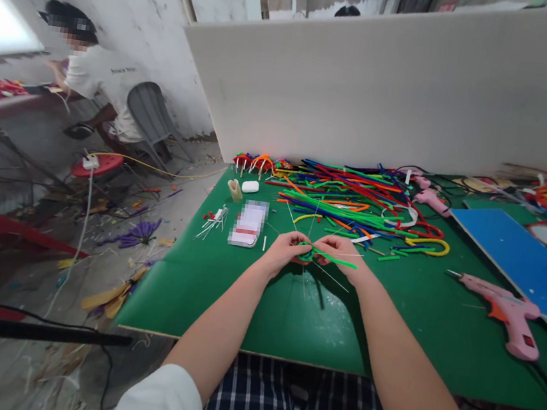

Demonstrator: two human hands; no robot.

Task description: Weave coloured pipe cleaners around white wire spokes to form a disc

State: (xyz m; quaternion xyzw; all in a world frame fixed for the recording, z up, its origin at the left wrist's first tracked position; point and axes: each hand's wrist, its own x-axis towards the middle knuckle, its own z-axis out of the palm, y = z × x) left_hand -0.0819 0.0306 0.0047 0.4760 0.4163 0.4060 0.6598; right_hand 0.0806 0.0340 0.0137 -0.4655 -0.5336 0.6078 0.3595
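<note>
Both of my hands meet over the green table [221, 299]. A green pipe cleaner [337, 260] is wound into a small disc around several thin white sticks that spread out like spokes. My left hand [290, 249] pinches the wound part at its left side. On the other side, my right hand [341, 249] has its fingers closed on the pipe cleaner, and its loose end sticks out to the right below the fingers. The fingers hide much of the disc.
A pile of coloured pipe cleaners [355, 195] lies behind my hands. A phone [249, 224], a white case [250, 187] and loose white sticks [211, 222] are on the left. On the right are a pink glue gun [502, 306] and a blue board [512, 263]. A person [104, 75] sits far left.
</note>
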